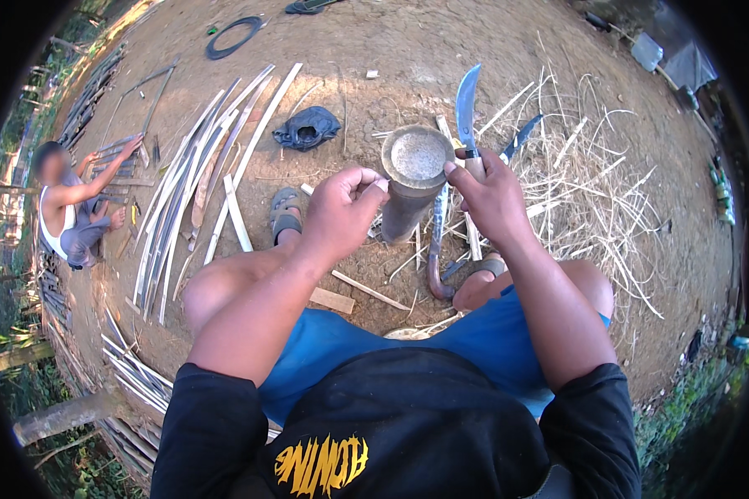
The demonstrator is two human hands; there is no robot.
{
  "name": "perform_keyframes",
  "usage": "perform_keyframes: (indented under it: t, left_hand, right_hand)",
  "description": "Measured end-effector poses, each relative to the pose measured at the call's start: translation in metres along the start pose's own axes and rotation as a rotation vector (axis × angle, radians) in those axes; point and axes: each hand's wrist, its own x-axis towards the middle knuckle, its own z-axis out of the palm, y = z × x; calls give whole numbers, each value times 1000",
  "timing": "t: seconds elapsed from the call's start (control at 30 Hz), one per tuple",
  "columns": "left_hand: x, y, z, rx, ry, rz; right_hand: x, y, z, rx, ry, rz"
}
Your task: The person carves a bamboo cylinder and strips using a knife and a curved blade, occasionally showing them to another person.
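My right hand (491, 195) is closed round the pale handle of a curved knife (467, 104), whose blade points up and away from me. Its thumb lies close to the right rim of an upright post (405, 212) with a round, greyish top, standing between my knees. On the post's left side, my left hand (347, 208) is closed in a pinch, fingertips near the rim. Whatever it pinches, if anything, is too small to make out. A second dark blade (522, 138) shows just beyond my right hand. Below the post, a tool with a curved brown handle (435, 274) lies near my right foot.
Long split strips (204, 166) lie on the dirt at left, and a tangle of thin shavings (595, 191) spreads at right. A black plastic bag (308, 129) sits ahead, with a coiled dark hose (233, 38) farther off. Another person (79, 204) squats at far left, handling strips.
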Motion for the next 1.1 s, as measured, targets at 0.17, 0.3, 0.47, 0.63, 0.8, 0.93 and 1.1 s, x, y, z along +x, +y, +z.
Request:
perform_keyframes:
  t: [0.17,0.3,0.47,0.63,0.8,0.93,1.1]
  left_hand:
    - [-2,-2,-1,-20,-14,38]
    - [0,2,-1,40,-1,37]
    - [2,-5,0,25,26,41]
    - [2,-7,1,47,43,56]
    - [1,-3,2,117,69,59]
    - [-1,4,3,159,73,49]
    - [-4,-5,2,405,-10,37]
  right_hand:
    - [-2,-5,0,-3,-14,7]
    - [-3,-5,0,-9,-4,-11]
    - [-3,-6,0,-5,-25,10]
    - [-4,-8,0,-10,-34,22]
    - [-4,-7,0,-14,-31,9]
    - [-5,-8,-1,-23,-33,10]
    - [-4,-7,0,1,-34,17]
